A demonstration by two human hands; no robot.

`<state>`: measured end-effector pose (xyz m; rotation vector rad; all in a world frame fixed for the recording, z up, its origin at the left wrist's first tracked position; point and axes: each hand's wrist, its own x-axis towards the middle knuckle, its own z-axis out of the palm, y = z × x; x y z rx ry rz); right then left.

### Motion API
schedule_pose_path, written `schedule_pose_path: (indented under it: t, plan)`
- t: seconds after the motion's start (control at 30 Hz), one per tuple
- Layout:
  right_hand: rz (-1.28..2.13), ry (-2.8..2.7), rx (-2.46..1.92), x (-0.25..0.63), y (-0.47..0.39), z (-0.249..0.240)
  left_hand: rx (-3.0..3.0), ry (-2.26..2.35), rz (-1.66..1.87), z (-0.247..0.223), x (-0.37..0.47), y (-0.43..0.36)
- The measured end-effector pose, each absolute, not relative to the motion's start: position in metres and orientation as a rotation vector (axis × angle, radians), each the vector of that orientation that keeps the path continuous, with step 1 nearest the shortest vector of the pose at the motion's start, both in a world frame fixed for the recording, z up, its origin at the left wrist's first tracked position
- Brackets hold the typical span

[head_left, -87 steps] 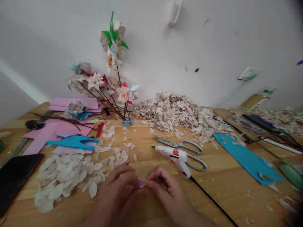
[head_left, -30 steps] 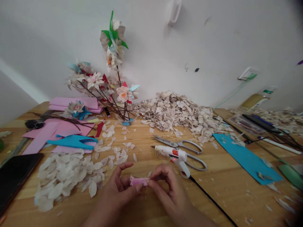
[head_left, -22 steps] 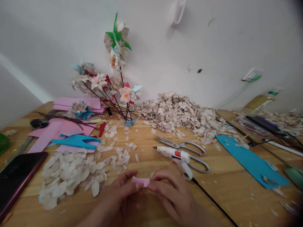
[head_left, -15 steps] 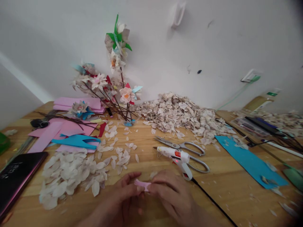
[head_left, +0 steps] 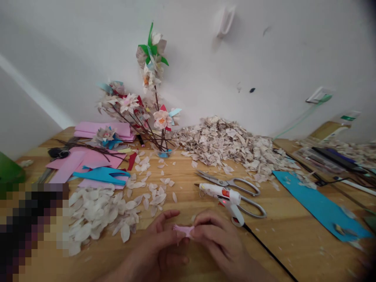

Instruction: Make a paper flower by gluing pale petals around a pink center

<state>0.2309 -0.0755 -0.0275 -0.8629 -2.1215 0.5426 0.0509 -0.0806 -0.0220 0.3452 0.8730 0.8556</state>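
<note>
Pink piece [head_left: 185, 230], small, frayed at L end: held in both hands over the worktop [head_left: 188, 172], toward its near edge, approx. mid-width. L hand [head_left: 157, 244]: grip closed on the piece's L part, thumb across its front, index raised clear of it. R hand [head_left: 221, 243]: grip pinched on R end, thumb + fingertips together. Piece lay approx. level between the two; hands near each other.

Just beyond R hand: white glue gun [head_left: 220, 194] on its side, nozzle to L edge, small red light lit, black cord [head_left: 268, 250] running to near edge. Metal scissors [head_left: 227, 183] directly behind gun, partly hidden by it; contact betw. the two can't tell.

L of hands, toward L edge: pile of pale petals [head_left: 94, 213], loose ones scattered to its R. Behind that, blue cut piece [head_left: 101, 175] over pink sheets [head_left: 88, 152], w/ dark twigs on top. Folded pink stack [head_left: 102, 128] nr back L corner.

Back edge: flowers on twigs in clear bowl [head_left: 175, 148], upper blooms against wall; R of it, big heap of dry flakes [head_left: 223, 141]. Toward R edge: blue sheet [head_left: 311, 205], lying obliquely, few scraps on it.
</note>
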Motion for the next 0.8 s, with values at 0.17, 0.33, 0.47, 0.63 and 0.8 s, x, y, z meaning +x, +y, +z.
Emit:
schedule_pose_path:
  t: [0.17,0.33,0.47,0.63,0.8]
  plan:
    - [0.599,-2.151,-0.866,0.233,-0.076,-0.027,0.246,0.904,0.795,-0.016,0.051,-0.081]
    - [0.601,-2.135,-0.871,0.228,-0.078,-0.025,0.270,0.925,0.835,-0.012,0.051,-0.084]
    - [0.590,-2.039,-0.902,0.222,-0.079,-0.029,0.317,0.937,0.922,-0.016,0.052,-0.085]
    - [0.663,-1.906,-0.933,0.215,-0.081,-0.031,0.456,0.906,1.023,-0.024,0.052,-0.083]
    - [0.795,-1.711,-0.956,0.206,-0.081,-0.028,0.658,0.903,1.126,-0.027,0.053,-0.086]
